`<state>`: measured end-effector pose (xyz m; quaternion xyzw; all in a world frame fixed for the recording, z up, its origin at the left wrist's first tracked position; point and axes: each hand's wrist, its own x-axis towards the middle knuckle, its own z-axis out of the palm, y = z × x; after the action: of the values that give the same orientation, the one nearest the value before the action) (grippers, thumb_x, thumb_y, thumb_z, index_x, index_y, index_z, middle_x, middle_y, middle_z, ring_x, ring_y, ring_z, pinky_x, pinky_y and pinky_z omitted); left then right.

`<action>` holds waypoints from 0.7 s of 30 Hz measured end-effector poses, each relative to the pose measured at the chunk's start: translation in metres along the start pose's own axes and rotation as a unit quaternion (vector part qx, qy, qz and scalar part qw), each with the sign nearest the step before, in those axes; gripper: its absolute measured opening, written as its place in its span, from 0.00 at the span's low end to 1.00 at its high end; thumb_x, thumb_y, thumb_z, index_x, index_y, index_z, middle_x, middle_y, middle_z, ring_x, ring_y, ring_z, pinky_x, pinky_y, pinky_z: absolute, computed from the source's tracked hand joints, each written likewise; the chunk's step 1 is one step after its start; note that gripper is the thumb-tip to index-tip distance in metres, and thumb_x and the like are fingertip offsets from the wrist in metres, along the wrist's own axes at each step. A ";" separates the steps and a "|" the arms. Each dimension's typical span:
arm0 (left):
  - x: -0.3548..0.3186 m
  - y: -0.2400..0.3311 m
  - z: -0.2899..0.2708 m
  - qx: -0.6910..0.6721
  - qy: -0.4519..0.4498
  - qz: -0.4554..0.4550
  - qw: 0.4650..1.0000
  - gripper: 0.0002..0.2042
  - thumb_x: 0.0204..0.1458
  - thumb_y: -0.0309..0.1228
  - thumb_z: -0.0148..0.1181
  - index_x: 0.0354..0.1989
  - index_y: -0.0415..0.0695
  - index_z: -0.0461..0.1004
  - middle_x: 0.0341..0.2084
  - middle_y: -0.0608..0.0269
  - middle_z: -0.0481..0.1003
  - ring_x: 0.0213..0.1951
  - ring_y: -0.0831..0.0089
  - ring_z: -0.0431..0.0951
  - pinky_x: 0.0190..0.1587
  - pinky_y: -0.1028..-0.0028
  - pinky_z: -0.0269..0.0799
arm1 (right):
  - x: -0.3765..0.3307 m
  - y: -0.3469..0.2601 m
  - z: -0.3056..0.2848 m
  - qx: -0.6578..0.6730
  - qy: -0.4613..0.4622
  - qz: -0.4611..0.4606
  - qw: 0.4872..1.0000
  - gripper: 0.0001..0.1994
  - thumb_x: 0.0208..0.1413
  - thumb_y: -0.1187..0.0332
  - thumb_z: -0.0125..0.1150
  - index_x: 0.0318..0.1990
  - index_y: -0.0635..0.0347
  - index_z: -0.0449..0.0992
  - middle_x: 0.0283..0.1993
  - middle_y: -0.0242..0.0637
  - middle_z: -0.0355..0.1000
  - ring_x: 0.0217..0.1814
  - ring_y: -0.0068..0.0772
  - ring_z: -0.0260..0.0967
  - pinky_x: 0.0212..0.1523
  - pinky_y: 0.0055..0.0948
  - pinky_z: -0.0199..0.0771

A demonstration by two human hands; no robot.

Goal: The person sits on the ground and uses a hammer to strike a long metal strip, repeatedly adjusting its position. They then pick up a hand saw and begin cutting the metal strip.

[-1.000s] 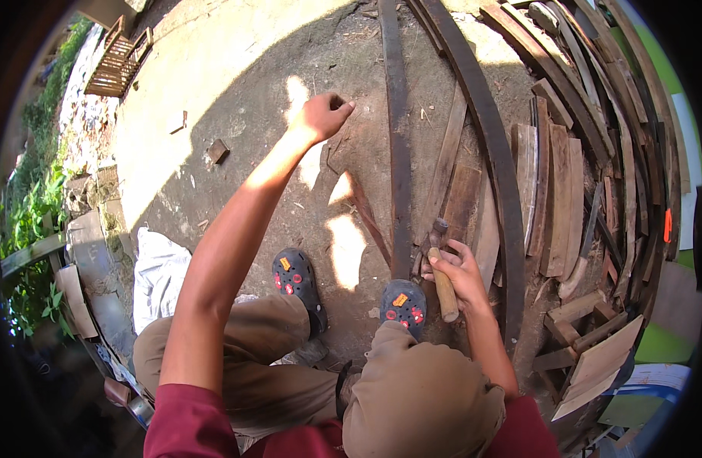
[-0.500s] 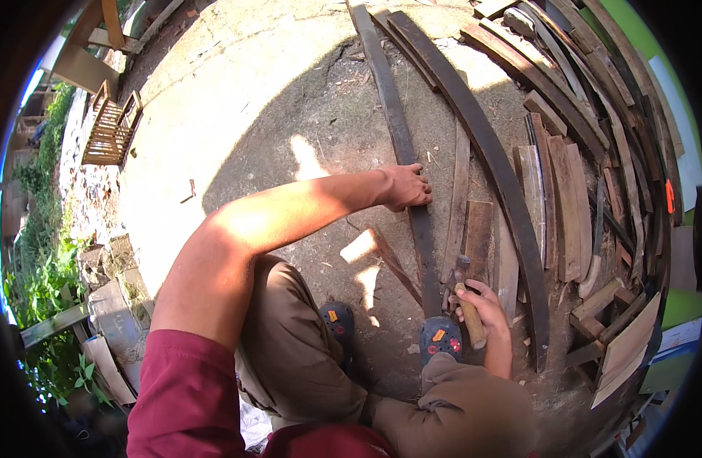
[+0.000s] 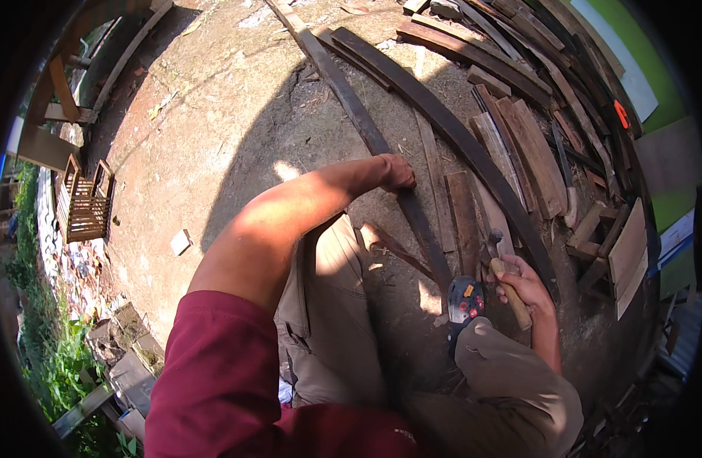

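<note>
A long, narrow, dark wooden plank runs from the far ground toward my feet. My left hand is closed over its edge partway along, with the fingers mostly hidden. Near the plank's close end is my dark clog, dotted with orange and red pieces. To the right of that clog, my right hand grips a short wooden-handled tool. Its small dark metal end points away from me; the exact kind is unclear.
A wide dark board lies just right of the plank. Beyond it, several loose boards are stacked by a green wall. A slatted wooden crate stands far left, and a wooden frame sits at right.
My view has turned, so the ground and boards appear shifted left and tilted. My left hand has curled more tightly on the plank. The tool remains in my right hand.
</note>
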<state>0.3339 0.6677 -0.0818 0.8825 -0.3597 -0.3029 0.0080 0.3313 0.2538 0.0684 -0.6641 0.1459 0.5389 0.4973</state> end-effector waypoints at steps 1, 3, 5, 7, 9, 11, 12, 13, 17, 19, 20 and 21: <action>0.002 0.002 0.001 -0.007 0.004 0.000 1.000 0.20 0.55 0.40 0.66 0.53 0.44 0.75 0.49 0.52 0.79 0.54 0.50 0.78 0.57 0.56 0.75 | -0.014 -0.001 -0.009 -0.018 0.033 -0.014 0.999 0.31 0.62 0.76 0.60 0.70 0.60 0.53 0.43 0.50 0.78 0.26 0.28 0.71 0.23 0.29 0.73; 0.000 -0.002 -0.001 0.004 0.015 0.014 1.000 0.21 0.56 0.41 0.65 0.54 0.44 0.74 0.49 0.51 0.79 0.55 0.50 0.78 0.58 0.56 0.74 | -0.043 -0.003 -0.029 -0.088 0.091 -0.059 0.990 0.31 0.62 0.77 0.60 0.70 0.60 0.53 0.38 0.42 0.76 0.25 0.25 0.68 0.22 0.27 0.70; 0.000 -0.009 -0.002 0.015 0.017 0.038 0.999 0.22 0.57 0.42 0.64 0.55 0.44 0.73 0.48 0.51 0.79 0.55 0.50 0.77 0.58 0.56 0.74 | -0.073 -0.007 -0.037 -0.168 0.163 -0.089 0.968 0.33 0.60 0.76 0.61 0.70 0.59 0.53 0.34 0.37 0.72 0.26 0.23 0.66 0.23 0.27 0.67; -0.013 -0.009 -0.001 -0.005 0.004 0.024 1.000 0.23 0.57 0.42 0.65 0.57 0.44 0.72 0.48 0.50 0.79 0.54 0.49 0.78 0.59 0.55 0.74 | -0.093 -0.007 -0.037 -0.216 0.230 -0.106 0.943 0.34 0.59 0.75 0.63 0.70 0.58 0.53 0.34 0.35 0.71 0.28 0.22 0.66 0.26 0.27 0.66; -0.015 -0.010 -0.005 -0.012 0.016 0.012 1.000 0.24 0.56 0.41 0.66 0.59 0.44 0.71 0.48 0.50 0.79 0.54 0.49 0.78 0.59 0.55 0.73 | -0.112 0.007 -0.051 -0.248 0.286 -0.128 0.917 0.34 0.59 0.74 0.64 0.71 0.56 0.55 0.38 0.37 0.73 0.36 0.23 0.68 0.37 0.28 0.69; -0.004 -0.009 0.006 -0.004 0.032 0.019 0.999 0.25 0.55 0.40 0.66 0.60 0.44 0.71 0.49 0.49 0.79 0.54 0.49 0.78 0.60 0.56 0.73 | -0.128 0.029 -0.060 -0.261 0.319 -0.144 0.900 0.34 0.59 0.74 0.64 0.71 0.55 0.55 0.39 0.39 0.74 0.41 0.26 0.70 0.43 0.31 0.70; -0.006 -0.011 0.019 -0.002 0.033 0.021 0.999 0.26 0.55 0.39 0.66 0.61 0.44 0.70 0.50 0.49 0.78 0.55 0.49 0.77 0.60 0.56 0.72 | -0.128 0.045 -0.061 -0.263 0.329 -0.154 0.894 0.35 0.59 0.74 0.64 0.71 0.55 0.55 0.40 0.39 0.74 0.43 0.27 0.70 0.46 0.32 0.71; -0.011 -0.013 0.028 0.000 0.035 0.022 0.999 0.27 0.55 0.38 0.66 0.62 0.44 0.70 0.51 0.48 0.78 0.56 0.49 0.76 0.61 0.56 0.72 | -0.125 0.063 -0.058 -0.271 0.341 -0.174 0.883 0.34 0.60 0.73 0.64 0.72 0.54 0.55 0.42 0.40 0.75 0.47 0.29 0.71 0.51 0.34 0.70; -0.041 -0.012 0.052 -0.021 0.144 0.029 0.989 0.28 0.56 0.39 0.65 0.66 0.45 0.67 0.59 0.50 0.73 0.63 0.49 0.70 0.67 0.54 0.64 | -0.108 0.137 -0.020 -0.242 0.406 -0.216 0.854 0.34 0.61 0.76 0.63 0.73 0.52 0.54 0.43 0.37 0.73 0.39 0.25 0.71 0.39 0.30 0.74; -0.046 -0.014 0.052 -0.012 0.105 0.010 0.994 0.28 0.58 0.38 0.61 0.67 0.45 0.65 0.61 0.51 0.72 0.65 0.49 0.68 0.68 0.53 0.61 | -0.082 0.188 -0.028 -0.191 0.421 -0.186 0.867 0.34 0.59 0.74 0.65 0.71 0.55 0.57 0.46 0.40 0.75 0.43 0.31 0.75 0.43 0.36 0.76; -0.041 -0.011 0.045 -0.011 0.099 0.021 0.995 0.29 0.58 0.39 0.62 0.67 0.45 0.65 0.62 0.51 0.72 0.65 0.49 0.68 0.68 0.53 0.60 | -0.066 0.221 -0.039 -0.168 0.414 -0.182 0.876 0.33 0.58 0.72 0.67 0.70 0.58 0.60 0.47 0.42 0.76 0.45 0.36 0.78 0.45 0.40 0.77; -0.046 -0.018 0.046 -0.015 0.097 0.016 0.995 0.29 0.59 0.39 0.62 0.68 0.45 0.65 0.61 0.50 0.72 0.64 0.49 0.68 0.68 0.53 0.61 | -0.053 0.223 -0.027 -0.204 0.438 -0.191 0.854 0.32 0.57 0.69 0.66 0.68 0.59 0.62 0.46 0.50 0.77 0.48 0.50 0.77 0.49 0.45 0.76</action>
<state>0.2940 0.7199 -0.0993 0.9016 -0.3665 -0.2215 0.0609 0.1645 0.1108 -0.0003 -0.9328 0.1060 0.1040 0.3285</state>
